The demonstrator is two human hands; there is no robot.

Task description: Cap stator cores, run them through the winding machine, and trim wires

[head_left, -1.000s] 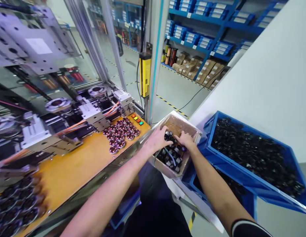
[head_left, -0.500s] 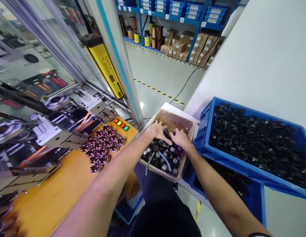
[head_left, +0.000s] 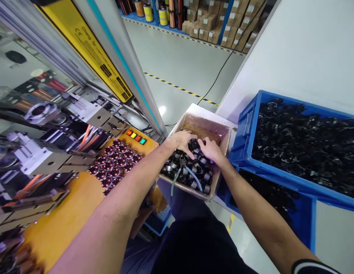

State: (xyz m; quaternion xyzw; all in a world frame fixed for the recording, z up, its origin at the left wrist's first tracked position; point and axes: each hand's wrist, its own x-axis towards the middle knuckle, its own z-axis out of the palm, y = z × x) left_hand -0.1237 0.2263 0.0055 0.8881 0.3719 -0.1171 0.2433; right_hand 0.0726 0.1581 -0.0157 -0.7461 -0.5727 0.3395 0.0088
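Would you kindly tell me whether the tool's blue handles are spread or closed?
Spread: its handles diverge in a V above black parts in the box.

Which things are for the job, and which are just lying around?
Seem part of the job:
left hand and right hand
black-and-silver parts
box holding the parts

Seem just lying about:
blue-handled tool, untouched
brown cartons behind
black cable
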